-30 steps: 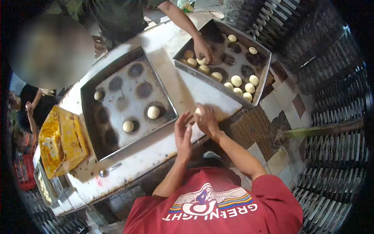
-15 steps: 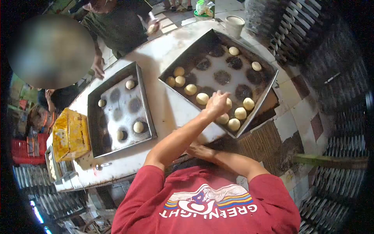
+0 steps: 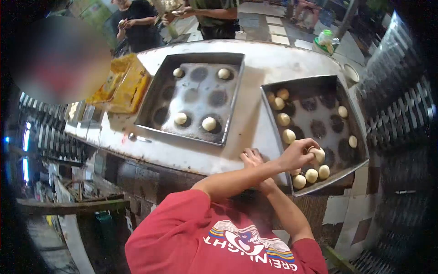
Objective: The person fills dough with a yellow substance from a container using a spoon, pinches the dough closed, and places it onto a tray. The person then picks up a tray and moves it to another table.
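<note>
My left hand [image 3: 301, 154] reaches over the right-hand metal baking tray [image 3: 358, 170], its fingers closed on a pale dough ball [image 3: 319, 156]. Just below it, several more dough balls sit in the tray's near corner, including one dough ball [image 3: 311, 175]. Others line the left wall, among them a dough ball [image 3: 284, 119]. Two lie along the right side, one a dough ball [image 3: 342, 112]. Under the crossing left forearm, my right hand [image 3: 252, 158] rests at the table's near edge, fingers apart and holding nothing.
Left on the white table [image 3: 253, 114] stands a second baking tray [image 3: 182, 137] with several dough balls. Beside it is a yellow, stained bin [image 3: 127, 91]; a small metal utensil [image 3: 139, 138] lies near the front edge. Two people [image 3: 214, 18] stand across the table.
The view has turned, so both trays sit differently in it. My left hand is still in the right-hand tray, with the dough ball now clearly between its fingers. More of my right hand shows.
</note>
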A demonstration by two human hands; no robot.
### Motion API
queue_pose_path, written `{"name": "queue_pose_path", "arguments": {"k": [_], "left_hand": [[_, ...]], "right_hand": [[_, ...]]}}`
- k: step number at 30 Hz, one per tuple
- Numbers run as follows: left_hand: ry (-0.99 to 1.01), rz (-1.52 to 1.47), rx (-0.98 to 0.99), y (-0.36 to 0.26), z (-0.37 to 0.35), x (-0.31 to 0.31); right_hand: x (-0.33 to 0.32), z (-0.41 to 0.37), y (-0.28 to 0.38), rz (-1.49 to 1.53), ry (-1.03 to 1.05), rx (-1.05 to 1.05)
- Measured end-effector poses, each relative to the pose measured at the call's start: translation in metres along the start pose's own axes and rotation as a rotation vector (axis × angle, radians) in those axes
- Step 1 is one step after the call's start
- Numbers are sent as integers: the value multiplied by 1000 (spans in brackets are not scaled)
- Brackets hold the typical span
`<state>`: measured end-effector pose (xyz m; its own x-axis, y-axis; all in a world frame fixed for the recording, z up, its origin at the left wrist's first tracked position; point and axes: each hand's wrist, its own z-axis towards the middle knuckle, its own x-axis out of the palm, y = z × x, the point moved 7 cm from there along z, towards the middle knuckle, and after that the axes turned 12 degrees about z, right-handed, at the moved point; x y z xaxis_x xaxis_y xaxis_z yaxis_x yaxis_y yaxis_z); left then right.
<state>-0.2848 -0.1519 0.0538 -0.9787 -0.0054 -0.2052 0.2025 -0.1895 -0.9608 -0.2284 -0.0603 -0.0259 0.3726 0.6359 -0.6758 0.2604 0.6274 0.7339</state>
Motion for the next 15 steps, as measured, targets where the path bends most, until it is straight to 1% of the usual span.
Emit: {"name": "queue_pose_path", "arguments": {"k": [1,2,4,6,8,9,10,11,12,13,14,15], "left_hand": [[73,-432,-136,7,-12,-13],[102,-440,-193,9,-26,-38],[120,-1029,-198,5,-58,-84],[198,-1262,-206,4,-102,-137],[4,-1291,-252,35,-153,-183],[4,-1029,-229,46,-177,-208],[-3,-1033,-201,52,-205,-229],[-23,-982,-242,63,-231,-246],[-38,-927,-284,72,-254,-265],[-18,-881,-395,81,-277,-281],[-35,-903,-385,84,-295,-297],[-36,-788,-437,92,-313,-309]], "right_hand": [[-4,-2,10,-63,-8,-28],[-5,-4,16,-125,-17,-56],[37,-21,-31,-116,169,1],[8,-9,2,-103,-6,-141],[19,-10,-19,975,145,541],[2,8,13,828,223,543],[-5,27,40,683,295,545],[-2,46,53,859,145,444],[-4,73,87,957,65,450],[2,108,112,790,42,318],[8,144,136,618,29,183],[24,179,156,456,33,141]]}}
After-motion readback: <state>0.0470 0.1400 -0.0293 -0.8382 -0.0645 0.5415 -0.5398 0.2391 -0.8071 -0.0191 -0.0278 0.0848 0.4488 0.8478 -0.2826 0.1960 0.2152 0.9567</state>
